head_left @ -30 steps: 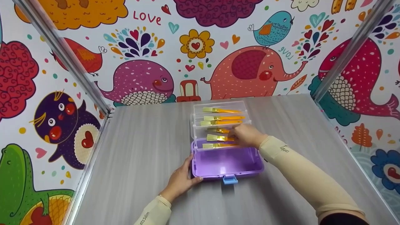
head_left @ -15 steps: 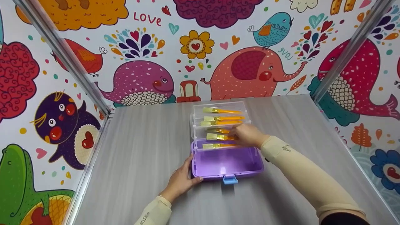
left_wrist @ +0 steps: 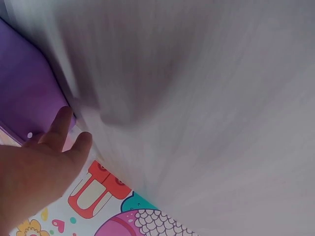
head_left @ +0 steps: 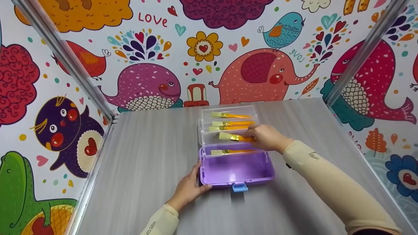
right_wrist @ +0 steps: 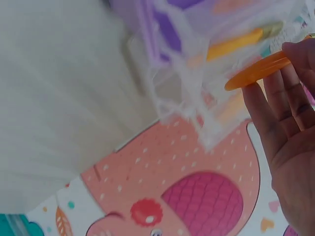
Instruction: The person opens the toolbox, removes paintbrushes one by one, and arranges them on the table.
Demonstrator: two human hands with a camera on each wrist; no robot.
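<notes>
Lifting looks to be under way at the far side of the purple box [head_left: 236, 181], and that is the change I pick up from my end: half a second ago the orange-handled flat paintbrush [head_left: 233, 137] lay lower among its neighbours, and now it is up over the clear tray [head_left: 209, 139] behind the box, its bristles pointing left. I read the right hand [head_left: 269, 138] as gripping it; the right wrist view shows the orange handle [right_wrist: 258, 71] pinched between thumb and fingers, its rounded end sticking out free. The left hand [head_left: 187, 188] presses on the box's near left corner, thumb at the front and fingers fairly straight along the side, just as it did before. One brush [head_left: 228, 152] lies along the far edge of the purple box, and three more [head_left: 232, 123] lie farther behind it in the clear tiers. I cannot tell whether another hides under the raised one. For the work, I judge that this brush is coming loose from the row while the left hand keeps the box steady. At the front of the box, the blue latch [head_left: 240, 187] hangs undone.
</notes>
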